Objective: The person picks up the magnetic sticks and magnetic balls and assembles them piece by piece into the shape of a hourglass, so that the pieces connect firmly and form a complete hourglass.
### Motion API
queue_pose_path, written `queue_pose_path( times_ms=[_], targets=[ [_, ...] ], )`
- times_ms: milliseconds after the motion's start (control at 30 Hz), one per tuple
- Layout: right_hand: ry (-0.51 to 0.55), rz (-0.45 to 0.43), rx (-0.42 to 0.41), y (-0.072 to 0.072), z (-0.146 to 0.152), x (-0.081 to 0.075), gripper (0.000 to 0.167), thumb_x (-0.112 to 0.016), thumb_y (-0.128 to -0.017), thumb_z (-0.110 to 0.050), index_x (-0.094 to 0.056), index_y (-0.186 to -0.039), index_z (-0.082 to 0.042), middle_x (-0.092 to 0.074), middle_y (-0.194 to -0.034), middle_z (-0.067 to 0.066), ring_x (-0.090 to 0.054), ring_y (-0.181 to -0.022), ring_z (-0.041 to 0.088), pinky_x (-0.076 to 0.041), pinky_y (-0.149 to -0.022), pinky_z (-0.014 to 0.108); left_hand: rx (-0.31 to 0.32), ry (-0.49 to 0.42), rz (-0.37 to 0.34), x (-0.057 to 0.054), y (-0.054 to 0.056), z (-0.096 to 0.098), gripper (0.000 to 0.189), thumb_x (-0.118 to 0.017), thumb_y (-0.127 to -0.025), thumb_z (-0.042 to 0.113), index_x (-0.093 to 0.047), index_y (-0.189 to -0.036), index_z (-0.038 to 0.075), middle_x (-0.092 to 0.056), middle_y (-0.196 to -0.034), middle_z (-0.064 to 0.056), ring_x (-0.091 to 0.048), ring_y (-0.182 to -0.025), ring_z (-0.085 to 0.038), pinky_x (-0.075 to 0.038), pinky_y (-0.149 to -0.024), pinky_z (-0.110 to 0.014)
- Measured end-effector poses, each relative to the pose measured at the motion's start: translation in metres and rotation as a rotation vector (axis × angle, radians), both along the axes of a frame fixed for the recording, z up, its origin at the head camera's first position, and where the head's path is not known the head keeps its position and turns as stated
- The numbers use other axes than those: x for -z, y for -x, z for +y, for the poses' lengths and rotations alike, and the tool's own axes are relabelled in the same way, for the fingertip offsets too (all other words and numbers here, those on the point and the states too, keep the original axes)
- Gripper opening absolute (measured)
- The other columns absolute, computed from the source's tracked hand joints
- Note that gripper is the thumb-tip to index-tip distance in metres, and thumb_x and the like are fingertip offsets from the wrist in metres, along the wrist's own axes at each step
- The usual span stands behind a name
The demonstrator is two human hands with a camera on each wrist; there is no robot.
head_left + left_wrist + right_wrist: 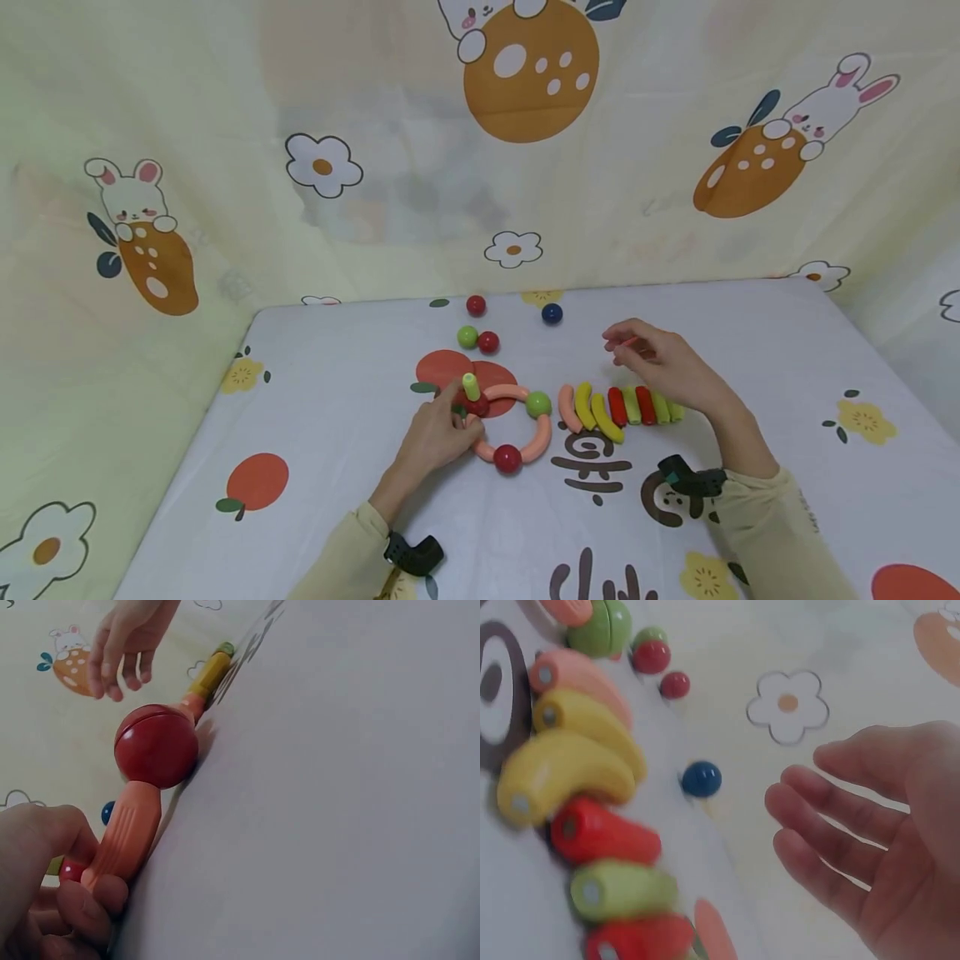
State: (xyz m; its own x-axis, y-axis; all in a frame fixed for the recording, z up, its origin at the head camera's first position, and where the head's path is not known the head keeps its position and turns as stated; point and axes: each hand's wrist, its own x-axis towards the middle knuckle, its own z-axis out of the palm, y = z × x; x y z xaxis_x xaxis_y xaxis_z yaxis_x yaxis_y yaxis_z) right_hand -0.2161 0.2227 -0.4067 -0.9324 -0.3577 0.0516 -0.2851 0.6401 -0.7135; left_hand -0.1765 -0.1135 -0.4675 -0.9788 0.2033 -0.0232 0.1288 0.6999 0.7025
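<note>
My left hand [437, 429] pinches the end of a curved orange rod [127, 829] between thumb and fingers. That rod belongs to a ring of curved orange rods joined by balls: a red ball [507, 459] at the near side, a green ball [538, 404] at the right and a dark red ball [477, 406] at the far left. A light green rod [470, 386] stands up from the dark red ball, partly behind my left fingers. My right hand [667, 362] hovers above the far side of a row of rods, its fingers loosely bent around nothing.
Right of the ring lie a curved orange rod [569, 408], two curved yellow rods [606, 419], and several short red and green rods [646, 406]. Farther back sit a blue ball [552, 313], a light green ball [467, 337] and two red balls [488, 342]. A printed cloth hangs behind.
</note>
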Motion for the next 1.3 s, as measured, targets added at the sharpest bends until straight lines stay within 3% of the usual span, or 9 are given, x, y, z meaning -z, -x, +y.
queue_pose_path(
  times_ms=[167, 333, 467, 600, 733, 1033, 1300],
  targets=[
    [-0.061, -0.025, 0.028, -0.004, 0.019, 0.001, 0.034, -0.052, -0.096, -0.033, -0.054, -0.121, -0.009, -0.064, -0.107, 0.014, -0.061, -0.094, 0.029, -0.055, -0.074, 0.031, 0.042, 0.035, -0.009, -0.001, 0.001, -0.002, 0.048, -0.06, -0.084, 0.029, -0.046, -0.128, 0.017, -0.045, -0.05, 0.005, -0.041, -0.043, -0.007, -0.029, -0.041, -0.021],
    [-0.201, -0.024, 0.05, -0.006, 0.04, 0.004, 0.029, -0.054, -0.096, -0.023, -0.057, -0.116, -0.003, -0.063, -0.098, 0.012, -0.055, -0.089, 0.024, -0.049, -0.069, 0.025, 0.042, 0.159, 0.058, -0.004, 0.003, -0.003, 0.046, -0.062, -0.083, 0.038, -0.052, -0.123, 0.019, -0.046, -0.055, 0.004, -0.041, -0.047, -0.008, -0.028, -0.042, -0.023],
    [-0.271, -0.167, 0.048, -0.006, 0.053, 0.008, 0.029, -0.054, -0.095, -0.023, -0.056, -0.115, -0.002, -0.06, -0.098, 0.011, -0.054, -0.085, 0.021, -0.047, -0.067, 0.027, 0.049, 0.219, 0.143, -0.003, 0.004, -0.003, 0.034, -0.064, -0.082, 0.043, -0.056, -0.107, 0.021, -0.052, -0.068, 0.005, -0.045, -0.059, -0.007, -0.034, -0.049, -0.022],
    [-0.286, -0.332, -0.005, -0.006, 0.058, 0.011, 0.034, -0.056, -0.093, -0.027, -0.054, -0.117, -0.003, -0.058, -0.098, 0.01, -0.055, -0.082, 0.017, -0.047, -0.068, 0.029, 0.076, 0.211, 0.25, 0.0, 0.006, -0.004, 0.028, -0.065, -0.082, 0.04, -0.059, -0.099, 0.019, -0.055, -0.084, 0.005, -0.047, -0.074, -0.007, -0.039, -0.063, -0.023],
    [-0.283, -0.374, -0.014, -0.008, 0.059, 0.01, 0.038, -0.061, -0.09, -0.028, -0.053, -0.117, -0.003, -0.058, -0.095, 0.009, -0.053, -0.081, 0.018, -0.047, -0.068, 0.029, 0.119, 0.162, 0.32, 0.006, 0.011, -0.006, 0.026, -0.067, -0.082, 0.035, -0.061, -0.1, 0.017, -0.054, -0.093, 0.003, -0.046, -0.082, -0.009, -0.038, -0.07, -0.026],
    [-0.255, -0.403, -0.029, -0.009, 0.063, 0.014, 0.041, -0.065, -0.086, -0.024, -0.051, -0.119, -0.004, -0.055, -0.095, 0.008, -0.052, -0.081, 0.018, -0.047, -0.068, 0.03, 0.169, 0.044, 0.319, 0.022, 0.019, -0.008, 0.035, -0.065, -0.085, 0.032, -0.061, -0.118, 0.021, -0.06, -0.111, 0.003, -0.049, -0.098, -0.013, -0.037, -0.08, -0.032],
    [-0.244, -0.393, -0.031, -0.008, 0.064, 0.015, 0.039, -0.065, -0.086, -0.023, -0.049, -0.119, -0.009, -0.055, -0.097, 0.009, -0.052, -0.082, 0.018, -0.046, -0.068, 0.03, 0.162, 0.032, 0.323, 0.025, 0.018, -0.008, 0.039, -0.064, -0.086, 0.033, -0.059, -0.124, 0.022, -0.06, -0.119, 0.001, -0.049, -0.103, -0.015, -0.035, -0.081, -0.034]
  ],
)
